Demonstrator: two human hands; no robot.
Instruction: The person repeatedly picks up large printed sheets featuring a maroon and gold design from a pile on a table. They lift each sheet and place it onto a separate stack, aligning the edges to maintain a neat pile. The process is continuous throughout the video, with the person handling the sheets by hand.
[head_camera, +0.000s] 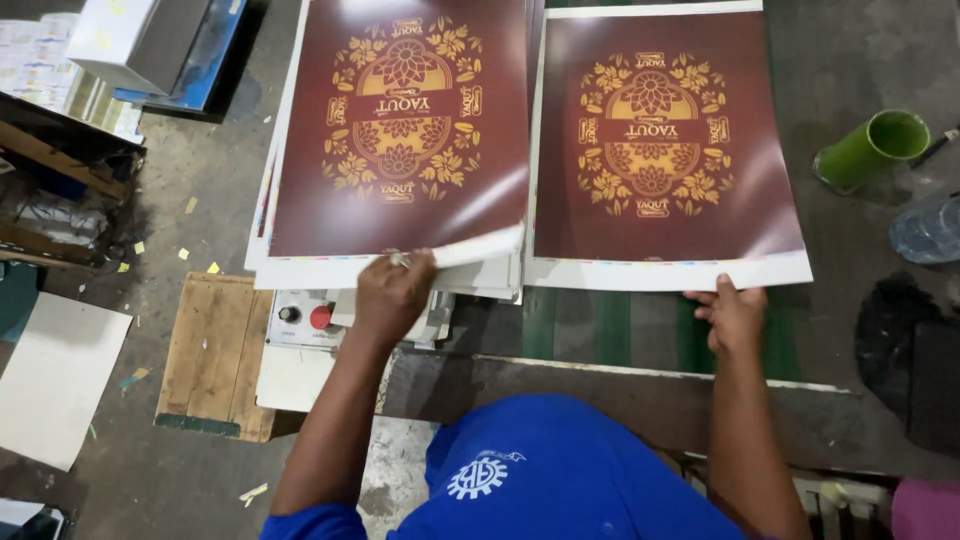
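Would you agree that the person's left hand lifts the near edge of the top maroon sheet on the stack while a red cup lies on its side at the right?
Not quite: the cup lying on its side at the right is green, not red, as the head view shows. The left hand does lift the near edge of the top maroon sheet on the stack.

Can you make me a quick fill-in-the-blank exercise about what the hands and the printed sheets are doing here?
1. The left hand lifts the near edge of the top sheet on a ____ of printed sheets.
2. The right hand holds the near edge of a ____ sheet.
3. The cup lying at the right is ____ in colour.

Missing words: stack; single; green
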